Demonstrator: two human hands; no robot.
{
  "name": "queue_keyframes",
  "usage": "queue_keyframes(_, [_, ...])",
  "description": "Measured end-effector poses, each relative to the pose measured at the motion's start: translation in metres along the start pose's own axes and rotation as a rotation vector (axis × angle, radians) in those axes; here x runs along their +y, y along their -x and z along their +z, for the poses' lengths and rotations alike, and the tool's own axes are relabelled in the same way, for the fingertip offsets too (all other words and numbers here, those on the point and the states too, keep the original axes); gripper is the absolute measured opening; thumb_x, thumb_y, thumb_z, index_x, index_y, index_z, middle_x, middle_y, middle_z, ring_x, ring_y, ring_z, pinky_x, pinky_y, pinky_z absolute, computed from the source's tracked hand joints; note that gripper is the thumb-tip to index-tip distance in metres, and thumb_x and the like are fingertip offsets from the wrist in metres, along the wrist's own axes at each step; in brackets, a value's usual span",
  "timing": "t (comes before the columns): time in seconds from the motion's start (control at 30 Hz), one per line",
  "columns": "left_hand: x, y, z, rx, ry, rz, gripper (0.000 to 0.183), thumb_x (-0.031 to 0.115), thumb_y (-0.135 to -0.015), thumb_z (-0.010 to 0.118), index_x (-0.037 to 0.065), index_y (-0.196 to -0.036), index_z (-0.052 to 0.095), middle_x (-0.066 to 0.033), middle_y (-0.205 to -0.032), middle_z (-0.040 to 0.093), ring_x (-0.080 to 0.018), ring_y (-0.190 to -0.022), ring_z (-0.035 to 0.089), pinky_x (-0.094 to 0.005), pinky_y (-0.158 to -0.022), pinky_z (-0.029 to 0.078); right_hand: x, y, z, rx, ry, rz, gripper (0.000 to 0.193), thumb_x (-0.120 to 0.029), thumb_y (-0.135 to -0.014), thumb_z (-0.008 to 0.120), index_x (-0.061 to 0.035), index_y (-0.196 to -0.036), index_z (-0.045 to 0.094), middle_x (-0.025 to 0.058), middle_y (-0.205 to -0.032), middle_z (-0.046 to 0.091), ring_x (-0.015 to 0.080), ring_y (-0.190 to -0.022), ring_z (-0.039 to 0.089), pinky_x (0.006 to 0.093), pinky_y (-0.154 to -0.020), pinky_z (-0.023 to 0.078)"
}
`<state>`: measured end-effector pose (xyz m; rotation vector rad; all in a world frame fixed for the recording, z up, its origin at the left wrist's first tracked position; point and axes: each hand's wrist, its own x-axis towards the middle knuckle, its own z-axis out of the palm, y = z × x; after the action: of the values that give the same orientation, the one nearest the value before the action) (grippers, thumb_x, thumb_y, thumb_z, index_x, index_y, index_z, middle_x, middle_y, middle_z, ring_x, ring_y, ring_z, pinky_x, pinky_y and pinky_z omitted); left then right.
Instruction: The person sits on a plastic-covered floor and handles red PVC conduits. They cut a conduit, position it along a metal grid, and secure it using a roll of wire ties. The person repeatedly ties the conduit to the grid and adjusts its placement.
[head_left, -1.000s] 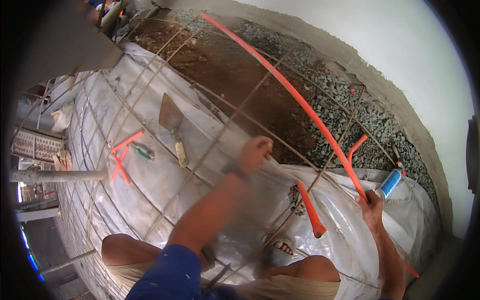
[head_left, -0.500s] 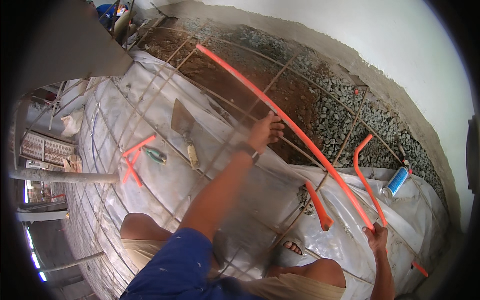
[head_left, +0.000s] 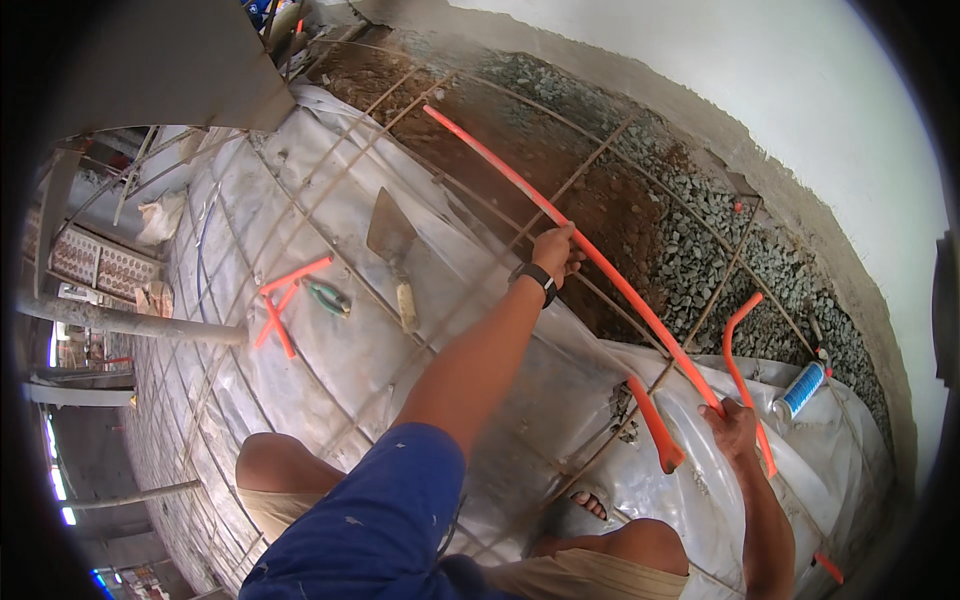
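Observation:
A long orange plastic pipe (head_left: 640, 303) runs slantwise from the far middle toward the near right, above the rebar. My right hand (head_left: 733, 430) is closed round its near end. Around its middle, my left hand (head_left: 557, 255) grips it with thumb and curled fingers; a dark watch sits on that wrist. Beside my right hand lies a bent orange pipe (head_left: 735, 360). A short orange pipe with a flared end (head_left: 655, 425) rests on the plastic sheet between my foot and the long pipe.
Rebar mesh (head_left: 590, 170) crosses the plastic sheet (head_left: 480, 370), soil and gravel (head_left: 700, 265). A trowel (head_left: 392, 228), green-handled pliers (head_left: 328, 298) and short orange pipes (head_left: 283, 310) lie left. A blue-and-white spray can (head_left: 800, 390) lies right, near the white wall (head_left: 800, 90).
My right hand has brought the pipe's near end farther away and leftward. My left hand, earlier beside the pipe with loose fingers, now grips it. The view has shifted slightly.

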<state>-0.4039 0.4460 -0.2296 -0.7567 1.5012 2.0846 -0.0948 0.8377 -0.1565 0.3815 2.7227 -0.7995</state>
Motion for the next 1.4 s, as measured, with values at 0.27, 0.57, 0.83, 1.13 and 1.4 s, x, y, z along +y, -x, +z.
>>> queue_keyframes(0.27, [0.011,-0.001,-0.047,0.206,-0.633,0.450,0.040,0.034,-0.103,0.070,0.005,-0.130,0.069,-0.0132,-0.113,0.076,-0.0308,-0.104,0.073,-0.0469,-0.092,0.057,-0.044,-0.076,0.054,0.023,-0.035,-0.158,0.051,-0.045,-0.091,0.080,0.0027,-0.079,0.066,0.0202,-0.063,0.057,0.0284,-0.058,0.053,0.0471,-0.061,0.045])
queue_keyframes(0.57, [0.010,0.016,-0.123,0.332,-1.234,1.001,0.055,0.036,-0.095,0.079,0.004,-0.137,0.066,-0.0198,-0.136,0.065,-0.0411,-0.133,0.056,-0.0546,-0.112,0.043,-0.116,-0.125,0.082,-0.049,-0.065,-0.204,0.045,-0.042,-0.095,0.072,0.0023,-0.091,0.075,0.0261,-0.074,0.067,0.0414,-0.071,0.067,0.0515,-0.070,0.051])
queue_keyframes(0.83, [-0.010,0.005,-0.136,0.301,-1.273,1.157,0.067,0.048,-0.097,0.076,0.007,-0.147,0.059,-0.0238,-0.153,0.051,-0.0445,-0.142,0.047,-0.0588,-0.118,0.037,-0.209,-0.185,0.108,-0.036,-0.144,-0.304,0.049,-0.043,-0.096,0.073,0.0054,-0.091,0.075,0.0296,-0.074,0.066,0.0477,-0.074,0.070,0.0524,-0.072,0.053])
queue_keyframes(1.13, [-0.007,0.003,-0.137,0.305,-1.285,1.142,0.070,0.056,-0.098,0.073,0.007,-0.146,0.059,-0.0214,-0.153,0.051,-0.0420,-0.143,0.047,-0.0577,-0.116,0.038,-0.322,-0.261,0.150,-0.034,-0.208,-0.317,0.052,-0.044,-0.096,0.074,0.0071,-0.089,0.073,0.0310,-0.084,0.071,0.0493,-0.087,0.072,0.0537,-0.080,0.055])
queue_keyframes(1.4, [0.002,0.008,-0.134,0.224,-1.305,1.006,0.068,0.052,-0.095,0.076,0.008,-0.145,0.060,-0.0198,-0.154,0.050,-0.0406,-0.145,0.046,-0.0572,-0.115,0.037,-0.390,-0.299,0.179,-0.065,-0.205,-0.338,0.049,-0.042,-0.102,0.064,0.0049,-0.095,0.075,0.0292,-0.099,0.074,0.0486,-0.099,0.071,0.0554,-0.088,0.055])
